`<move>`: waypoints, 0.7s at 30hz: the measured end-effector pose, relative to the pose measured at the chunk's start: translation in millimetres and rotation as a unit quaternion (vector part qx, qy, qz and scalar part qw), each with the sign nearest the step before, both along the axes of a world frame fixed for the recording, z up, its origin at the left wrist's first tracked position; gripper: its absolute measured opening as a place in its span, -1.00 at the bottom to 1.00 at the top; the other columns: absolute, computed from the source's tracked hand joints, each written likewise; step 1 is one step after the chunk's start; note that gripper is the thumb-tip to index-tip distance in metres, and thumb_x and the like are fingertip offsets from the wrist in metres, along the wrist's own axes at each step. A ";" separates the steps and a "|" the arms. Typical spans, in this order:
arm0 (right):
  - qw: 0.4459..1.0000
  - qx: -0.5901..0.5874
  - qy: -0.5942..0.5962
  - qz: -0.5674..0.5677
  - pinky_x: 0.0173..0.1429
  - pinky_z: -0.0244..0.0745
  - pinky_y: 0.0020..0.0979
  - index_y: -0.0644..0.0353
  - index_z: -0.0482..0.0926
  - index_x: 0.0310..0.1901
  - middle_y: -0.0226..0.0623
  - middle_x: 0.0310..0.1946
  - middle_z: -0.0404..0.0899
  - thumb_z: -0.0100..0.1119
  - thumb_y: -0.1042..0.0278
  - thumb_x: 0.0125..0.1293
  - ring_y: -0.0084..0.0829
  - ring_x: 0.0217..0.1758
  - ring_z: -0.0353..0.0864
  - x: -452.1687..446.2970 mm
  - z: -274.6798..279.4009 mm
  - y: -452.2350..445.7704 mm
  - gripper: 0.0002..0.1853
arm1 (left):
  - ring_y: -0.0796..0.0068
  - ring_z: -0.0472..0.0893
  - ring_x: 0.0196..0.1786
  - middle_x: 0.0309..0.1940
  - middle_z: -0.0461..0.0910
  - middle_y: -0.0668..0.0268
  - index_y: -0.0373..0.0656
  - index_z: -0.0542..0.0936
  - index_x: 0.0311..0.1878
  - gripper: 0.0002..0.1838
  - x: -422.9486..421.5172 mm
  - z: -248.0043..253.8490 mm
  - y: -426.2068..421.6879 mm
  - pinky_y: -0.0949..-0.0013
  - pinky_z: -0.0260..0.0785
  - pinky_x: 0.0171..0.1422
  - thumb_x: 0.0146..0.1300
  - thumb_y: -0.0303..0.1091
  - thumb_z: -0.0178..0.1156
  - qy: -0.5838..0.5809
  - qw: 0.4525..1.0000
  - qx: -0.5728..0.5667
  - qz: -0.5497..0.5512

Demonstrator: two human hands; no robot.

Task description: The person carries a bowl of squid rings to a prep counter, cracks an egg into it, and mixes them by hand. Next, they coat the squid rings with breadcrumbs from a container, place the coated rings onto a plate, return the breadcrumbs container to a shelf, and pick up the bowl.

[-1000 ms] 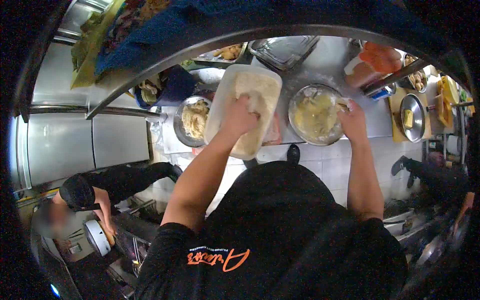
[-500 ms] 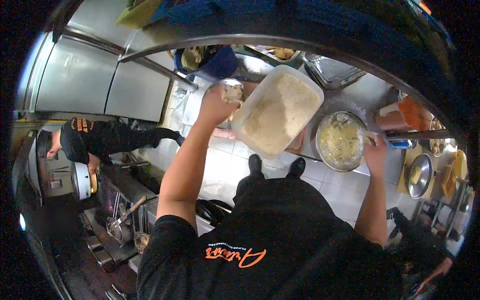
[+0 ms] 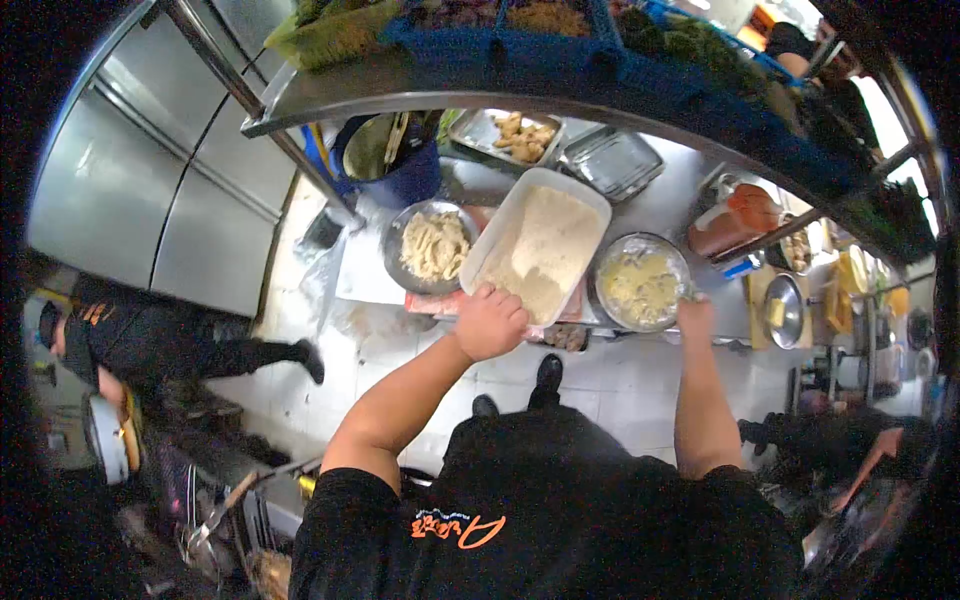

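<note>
My left hand (image 3: pixel 492 322) is closed at the near left rim of a white tub (image 3: pixel 585 200) of pale crumbs, its fingertips over the edge. Left of the tub, a metal bowl (image 3: pixel 398 273) holds a heap of pale coated strips (image 3: pixel 435 246). To the right stands another metal bowl (image 3: pixel 612 313) with yellow wet mixture (image 3: pixel 640 285) and white powder round its inner side. My right hand (image 3: pixel 695 316) is closed at that bowl's right rim, around something too small and blurred to make out.
Behind are a tray of browned food (image 3: pixel 522 137), a clear lidded container (image 3: pixel 613 165) and a blue bin (image 3: pixel 410 180). An orange-red container (image 3: pixel 735 222) and a small bowl (image 3: pixel 784 310) stand right. A metal shelf (image 3: pixel 480 92) crosses above. A co-worker (image 3: pixel 150 340) is at left.
My left hand went from the crumbs to the left bowl with a pale piece, then back to the tub's near rim, now without that piece. My right hand stays by the yellow mixture. The view has shifted.
</note>
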State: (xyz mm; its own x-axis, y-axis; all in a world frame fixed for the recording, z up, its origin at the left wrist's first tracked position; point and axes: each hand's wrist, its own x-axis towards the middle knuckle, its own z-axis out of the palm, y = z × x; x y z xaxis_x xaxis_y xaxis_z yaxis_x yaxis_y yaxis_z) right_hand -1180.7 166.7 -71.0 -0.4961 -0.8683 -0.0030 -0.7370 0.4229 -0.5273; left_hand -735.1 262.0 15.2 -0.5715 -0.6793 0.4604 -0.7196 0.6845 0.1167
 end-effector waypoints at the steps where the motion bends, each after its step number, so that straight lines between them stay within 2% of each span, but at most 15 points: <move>1: 1.000 -0.015 0.008 -0.011 -0.08 0.52 -0.05 0.46 0.60 -0.32 0.25 -0.32 0.64 0.28 0.22 0.04 0.15 -0.14 0.67 5.4 3.6 5.4 -0.64 | 0.28 0.48 -0.31 -0.47 0.42 0.33 -0.04 0.44 -0.50 -0.64 2.6 1.3 -4.0 0.17 0.23 -0.21 -0.07 -0.04 0.39 0.005 0.999 -0.030 -0.023; 2: 0.996 -0.064 -0.060 -0.005 -0.08 0.52 -0.05 0.45 0.59 -0.25 0.24 -0.29 0.64 0.31 0.23 0.04 0.15 -0.14 0.66 11.1 7.8 14.5 -0.61 | 0.28 0.48 -0.31 -0.47 0.42 0.33 -0.04 0.44 -0.50 -0.64 6.5 5.0 -6.3 0.17 0.23 -0.21 -0.07 -0.04 0.39 0.011 0.998 -0.050 -0.034; 3: 0.985 -0.119 -0.127 0.005 -0.09 0.51 -0.05 0.45 0.57 -0.19 0.24 -0.26 0.64 0.34 0.23 0.04 0.15 -0.14 0.66 13.1 12.7 19.2 -0.58 | 0.29 0.45 -0.40 -0.53 0.40 0.35 -0.02 0.40 -0.55 -0.60 9.8 21.6 -6.8 0.18 0.20 -0.27 -0.15 -0.04 0.43 0.067 0.993 -0.091 -0.037; 4: 0.994 -0.100 -0.035 0.013 -0.11 0.51 -0.07 0.44 0.54 -0.13 0.18 -0.25 0.65 0.35 0.25 0.05 0.07 -0.16 0.66 7.6 7.6 18.9 -0.56 | 0.31 0.41 -0.50 -0.59 0.37 0.37 -0.01 0.36 -0.59 -0.56 13.3 41.9 -10.4 0.19 0.17 -0.34 -0.23 -0.03 0.46 0.122 0.982 -0.138 -0.043; 5: 0.995 -0.079 0.056 0.016 -0.12 0.51 -0.10 0.43 0.51 -0.08 0.11 -0.24 0.65 0.36 0.27 0.07 -0.01 -0.17 0.67 1.3 0.8 21.4 -0.54 | 0.31 0.41 -0.52 -0.61 0.34 0.37 -0.01 0.34 -0.62 -0.55 16.6 65.1 -9.4 0.21 0.15 -0.36 -0.19 -0.02 0.45 0.135 0.978 -0.152 -0.042; 7: 0.972 -0.195 0.133 -0.001 -0.16 0.50 -0.13 0.40 0.46 -0.06 0.02 -0.27 0.64 0.35 0.29 0.08 -0.09 -0.22 0.64 13.3 -4.9 42.1 -0.54 | 0.33 0.38 -0.55 -0.64 0.30 0.39 0.00 0.30 -0.66 -0.51 26.8 105.1 3.9 0.24 0.12 -0.39 -0.16 0.00 0.46 0.156 0.971 -0.175 -0.048; 9: 0.963 -0.246 -0.085 0.070 -0.17 0.48 -0.15 0.38 0.49 -0.15 0.00 -0.32 0.63 0.33 0.30 0.07 -0.09 -0.28 0.60 14.2 -2.4 54.4 -0.61 | 0.36 0.33 -0.60 -0.67 0.26 0.41 0.00 0.27 -0.68 -0.45 41.9 136.9 32.1 0.25 0.07 -0.44 -0.21 0.00 0.51 0.176 0.964 -0.187 -0.064; 10: 0.959 -0.259 -0.087 0.069 -0.17 0.48 -0.15 0.38 0.49 -0.15 0.00 -0.32 0.63 0.33 0.30 0.07 -0.09 -0.28 0.60 20.3 10.4 52.4 -0.61 | 0.37 0.31 -0.62 -0.69 0.24 0.42 0.00 0.26 -0.68 -0.43 50.7 156.9 45.9 0.25 0.05 -0.47 -0.22 0.00 0.53 0.186 0.961 -0.192 -0.072; 12: 0.976 -0.143 -0.160 0.043 -0.18 0.48 -0.16 0.37 0.52 -0.26 0.03 -0.36 0.62 0.31 0.30 0.06 -0.07 -0.31 0.58 36.5 39.0 74.0 -0.69 | 0.38 0.29 -0.64 -0.70 0.25 0.43 0.00 0.27 -0.69 -0.43 68.6 196.8 68.7 0.29 0.04 -0.48 -0.22 0.00 0.55 0.230 0.947 -0.199 -0.105; 15: 0.977 -0.127 -0.166 0.032 -0.19 0.49 -0.20 0.33 0.56 -0.36 -0.02 -0.39 0.63 0.28 0.36 0.05 -0.15 -0.33 0.60 75.6 100.7 95.3 -0.79 | 0.39 0.32 -0.57 -0.61 0.35 0.38 -0.01 0.39 -0.59 -0.47 95.2 277.2 107.3 0.25 0.09 -0.43 -0.17 0.12 0.53 0.232 0.945 -0.211 -0.093; 16: 0.976 -0.131 -0.170 0.033 -0.19 0.49 -0.20 0.33 0.56 -0.36 -0.02 -0.39 0.63 0.28 0.36 0.05 -0.15 -0.33 0.60 71.9 91.7 92.0 -0.79 | 0.40 0.32 -0.55 -0.61 0.35 0.38 -0.02 0.41 -0.57 -0.46 101.6 302.7 118.8 0.25 0.10 -0.41 -0.16 0.15 0.52 0.242 0.941 -0.214 -0.100; 18: 0.965 -0.208 0.005 0.162 -0.20 0.47 -0.17 0.30 0.57 -0.29 -0.01 -0.39 0.61 0.25 0.36 0.06 -0.11 -0.35 0.59 63.4 69.9 82.5 -0.79 | 0.39 0.30 -0.54 -0.62 0.32 0.37 -0.04 0.38 -0.56 -0.67 99.9 354.0 137.2 0.24 0.11 -0.37 0.08 -0.09 0.27 0.239 0.928 -0.273 -0.087; 19: 0.964 -0.209 0.004 0.164 -0.20 0.47 -0.17 0.30 0.57 -0.29 -0.01 -0.39 0.61 0.25 0.36 0.06 -0.11 -0.35 0.59 63.4 71.3 79.3 -0.79 | 0.38 0.30 -0.53 -0.63 0.28 0.37 -0.04 0.35 -0.57 -0.76 97.1 379.2 143.7 0.25 0.13 -0.34 0.16 -0.24 0.12 0.234 0.919 -0.308 -0.076; 21: 0.957 -0.209 -0.119 0.163 -0.26 0.45 -0.11 0.28 0.58 -0.31 0.02 -0.40 0.61 0.26 0.31 0.10 -0.04 -0.41 0.56 82.2 85.9 70.2 -0.78 | 0.41 0.30 -0.58 -0.66 0.29 0.38 -0.05 0.38 -0.58 -0.72 81.5 418.0 143.9 0.27 0.13 -0.40 0.17 -0.19 0.15 0.215 0.900 -0.375 -0.064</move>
State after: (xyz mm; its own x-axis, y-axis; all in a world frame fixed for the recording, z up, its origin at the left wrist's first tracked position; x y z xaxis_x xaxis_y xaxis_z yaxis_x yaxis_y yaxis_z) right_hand -1098.6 236.9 14.9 -0.2278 -0.9263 0.3001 -0.6322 -0.0936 -0.7691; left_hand -653.6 405.9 433.1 -0.2820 -0.0280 0.9590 -0.6283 0.7608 -0.1625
